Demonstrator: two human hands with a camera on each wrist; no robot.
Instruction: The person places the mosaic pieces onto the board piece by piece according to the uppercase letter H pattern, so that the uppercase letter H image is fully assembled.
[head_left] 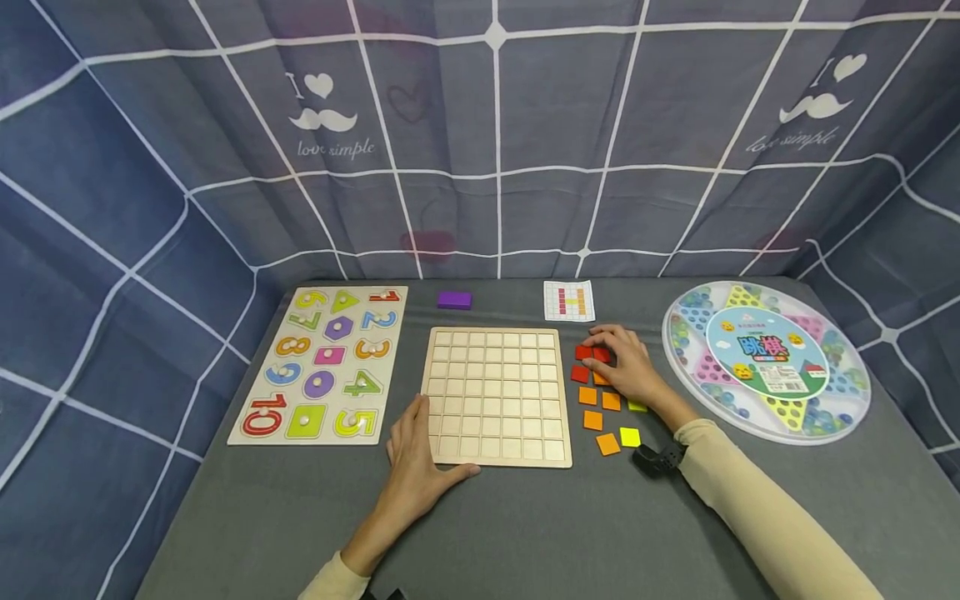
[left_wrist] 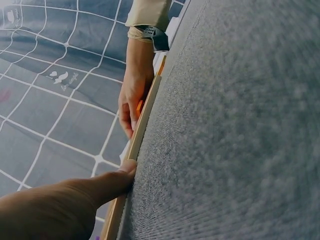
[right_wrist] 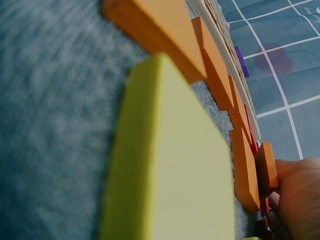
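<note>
My left hand rests at the near left corner of a wooden grid board, its thumb on the near edge and its fingers along the left side. The thumb touches the board's edge in the left wrist view. To the right of the board, my right hand reaches over red tiles and orange tiles. In the right wrist view its fingers pinch a tilted orange tile. A yellow-green tile lies nearer the wrist. The hand partly hides several tiles.
A number puzzle board lies on the left, and a purple block behind the grid board. A small pattern card is at the back. A round Chinese checkers package lies on the right.
</note>
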